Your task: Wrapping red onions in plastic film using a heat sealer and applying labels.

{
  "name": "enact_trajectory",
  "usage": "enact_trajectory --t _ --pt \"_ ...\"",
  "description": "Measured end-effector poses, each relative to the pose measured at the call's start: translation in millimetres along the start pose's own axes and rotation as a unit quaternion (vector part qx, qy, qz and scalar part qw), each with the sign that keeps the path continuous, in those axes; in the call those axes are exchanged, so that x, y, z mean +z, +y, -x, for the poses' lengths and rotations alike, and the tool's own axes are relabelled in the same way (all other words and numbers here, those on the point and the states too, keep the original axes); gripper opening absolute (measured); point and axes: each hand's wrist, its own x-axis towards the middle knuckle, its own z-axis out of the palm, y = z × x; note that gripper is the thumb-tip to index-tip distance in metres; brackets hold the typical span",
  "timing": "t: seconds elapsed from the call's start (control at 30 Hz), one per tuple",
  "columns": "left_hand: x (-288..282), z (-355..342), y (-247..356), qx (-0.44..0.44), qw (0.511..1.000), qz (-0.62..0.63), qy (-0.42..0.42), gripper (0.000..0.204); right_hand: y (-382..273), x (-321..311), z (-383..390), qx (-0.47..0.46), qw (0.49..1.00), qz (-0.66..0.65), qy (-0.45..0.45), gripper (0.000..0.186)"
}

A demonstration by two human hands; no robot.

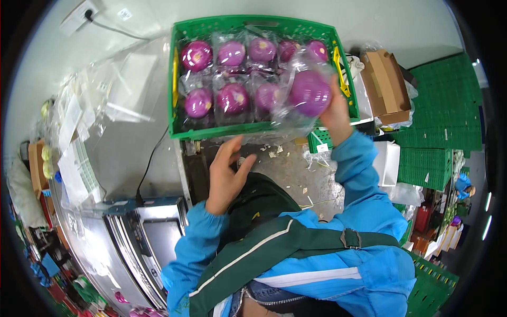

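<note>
right hand [336,112]: fingers hidden behind bagged onion [309,93] | crate [262,74] floor: covered by onions

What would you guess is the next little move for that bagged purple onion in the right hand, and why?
Probably lowering it into the green crate, at the near right corner. The right hand holds the bagged onion just above that spot, where the front row of bagged onions seems to end. The left hand is open and holds nothing.

Right hand [335,113] raised forward, grip closed; left hand [227,171] lower, fingers spread loose.
</note>
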Motion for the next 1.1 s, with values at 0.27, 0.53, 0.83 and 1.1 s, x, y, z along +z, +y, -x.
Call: enact_trajectory --t 0.27,0.53,0.83,1.1 --pt "126.9 -168.3 -24.4 0.235 0.91 -0.332 -0.081 0.085 -79.6 -146.4 -93.0 -0.17 0.848 0.471 0.173 0.047" --pt "130.0 -202.5 -38.1 0.173 0.842 -0.492 -0.138 0.107 -56.4 -182.2 -152.8 -0.099 0.755 0.635 0.132 0.036" --pt "138.1 -197.7 -46.7 0.207 0.848 -0.461 -0.163 0.097 -50.2 -208.1 -147.1 -0.127 0.525 0.834 0.115 0.042" --pt "-34.7 -158.7 -12.7 0.106 0.992 0.06 -0.015 0.042 -25.2 -87.4 -140.5 -0.187 0.562 0.8 0.093 0.037"
